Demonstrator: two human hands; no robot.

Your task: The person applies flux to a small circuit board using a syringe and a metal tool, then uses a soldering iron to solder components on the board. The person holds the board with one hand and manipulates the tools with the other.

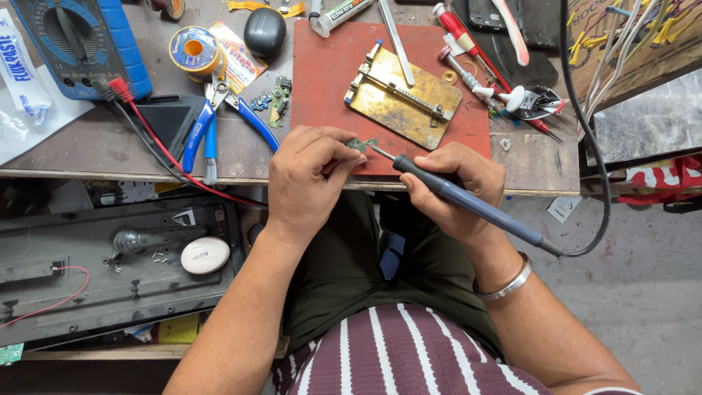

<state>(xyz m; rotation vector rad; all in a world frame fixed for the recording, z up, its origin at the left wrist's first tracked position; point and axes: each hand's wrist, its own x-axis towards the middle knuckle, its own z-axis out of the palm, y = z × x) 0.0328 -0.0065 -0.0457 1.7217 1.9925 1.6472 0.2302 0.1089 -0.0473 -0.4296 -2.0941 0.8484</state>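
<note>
The left hand (307,175) pinches a small green circuit board (361,144); the right hand (457,186) clenches a blue-handled soldering iron (468,201) (tip touching it) over the red mat (322,80).

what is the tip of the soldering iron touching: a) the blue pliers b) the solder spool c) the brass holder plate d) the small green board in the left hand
d: the right hand holds the soldering iron with its tip at the small green board pinched in the left hand, short of the brass holder plate.
</note>
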